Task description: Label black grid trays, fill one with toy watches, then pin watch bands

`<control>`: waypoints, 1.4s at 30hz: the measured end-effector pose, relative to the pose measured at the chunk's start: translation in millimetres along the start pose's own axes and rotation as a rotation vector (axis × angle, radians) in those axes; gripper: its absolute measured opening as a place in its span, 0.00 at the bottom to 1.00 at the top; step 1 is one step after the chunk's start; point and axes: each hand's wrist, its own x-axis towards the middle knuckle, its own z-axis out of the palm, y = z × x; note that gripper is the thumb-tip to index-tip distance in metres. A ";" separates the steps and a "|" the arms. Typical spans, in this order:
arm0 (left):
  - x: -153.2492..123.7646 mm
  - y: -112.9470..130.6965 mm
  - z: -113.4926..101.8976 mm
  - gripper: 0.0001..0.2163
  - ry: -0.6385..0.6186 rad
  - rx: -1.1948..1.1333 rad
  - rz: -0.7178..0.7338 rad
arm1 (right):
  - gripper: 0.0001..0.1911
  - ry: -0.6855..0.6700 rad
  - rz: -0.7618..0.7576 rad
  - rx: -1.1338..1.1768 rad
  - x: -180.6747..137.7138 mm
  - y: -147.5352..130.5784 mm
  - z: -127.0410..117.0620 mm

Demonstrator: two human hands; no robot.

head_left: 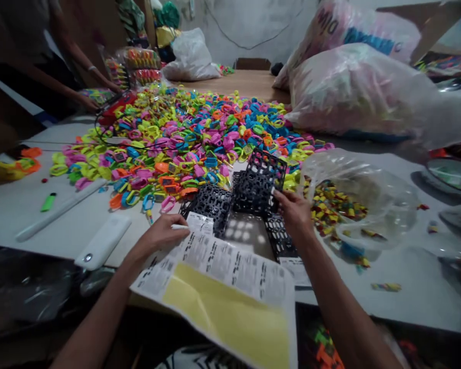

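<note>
My left hand (162, 234) is closed on the upper left part of a sticker sheet (230, 302). Rows of white printed labels run along the top of that sheet, and its bare backing below is yellow. Between thumb and fingers my right hand (295, 211) pinches the edge of a black perforated plastic panel (262, 179), tilted above the table. More black perforated panels (213, 202) lie beneath and beside it, some bearing a white label (200, 223). Behind them spreads a big heap of colourful toy watches (200, 138).
To the right, an open clear bag (384, 189) holds small wrapped sweets (336, 202). Large stuffed bags (369, 92) stand behind it. On the left lie a white power bank (103, 241), a white tube (61, 210) and a green lighter (48, 202). Another person's arms (80, 77) reach in at upper left.
</note>
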 end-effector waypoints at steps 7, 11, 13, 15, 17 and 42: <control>-7.2 -2.5 0.8 0.13 0.019 -0.160 -0.058 | 0.22 -0.255 -0.309 -0.535 -71.3 -3.4 48.7; -13.1 7.5 4.8 0.12 -0.007 -0.240 -0.002 | 0.16 -0.592 -0.486 -0.529 -104.4 -25.9 65.2; -14.4 10.2 7.2 0.13 -0.016 -0.337 -0.023 | 0.12 -0.805 -0.374 -0.424 -114.9 -30.8 72.3; -15.3 9.8 7.9 0.14 -0.003 -0.446 -0.041 | 0.10 -0.872 -0.248 -0.349 -118.2 -31.0 76.2; -16.1 6.8 7.6 0.14 0.012 -0.532 -0.038 | 0.10 -0.871 -0.175 -0.314 -117.0 -29.4 76.8; -5.7 -2.0 22.0 0.13 0.176 -0.364 0.136 | 0.12 -0.338 -1.069 -0.940 -143.2 -19.1 117.1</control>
